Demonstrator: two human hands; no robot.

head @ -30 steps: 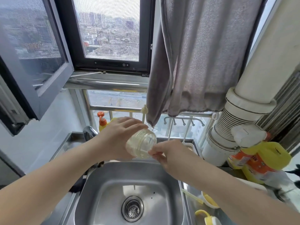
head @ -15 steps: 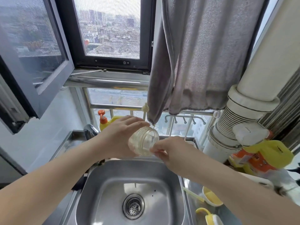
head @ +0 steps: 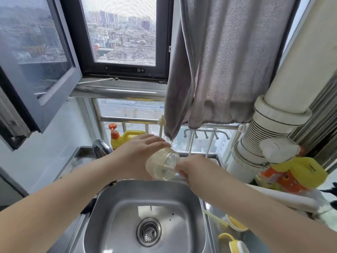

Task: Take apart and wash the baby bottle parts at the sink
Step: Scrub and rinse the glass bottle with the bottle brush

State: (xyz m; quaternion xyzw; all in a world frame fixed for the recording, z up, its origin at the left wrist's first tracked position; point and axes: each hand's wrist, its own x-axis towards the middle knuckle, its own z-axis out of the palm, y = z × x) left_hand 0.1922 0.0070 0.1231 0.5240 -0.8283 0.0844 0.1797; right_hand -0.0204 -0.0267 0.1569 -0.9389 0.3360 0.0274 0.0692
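A clear baby bottle body (head: pixel 160 165) lies tilted on its side above the steel sink (head: pixel 116 207), its threaded mouth facing right. My left hand (head: pixel 136 156) wraps around its base end from the left. My right hand (head: pixel 193 168) is at the mouth with its fingers pinched. A thin white rod (head: pixel 165 167) shows through the bottle wall and runs toward those fingers. Yellow bottle parts (head: pixel 235 224) and a pale straw (head: pixel 215 218) lie on the counter right of the sink.
A chrome faucet (head: pixel 101 147) and a yellow soap bottle with an orange pump (head: pixel 127 136) stand behind my left hand. A grey towel (head: pixel 218 70) hangs over a white hook rack (head: pixel 206 134). A wide white pipe (head: pixel 255 147) and a yellow-orange jug (head: pixel 295 176) crowd the right side.
Both hands stay together over the sink, a little higher in view. The thin white rod now shows inside the bottle.
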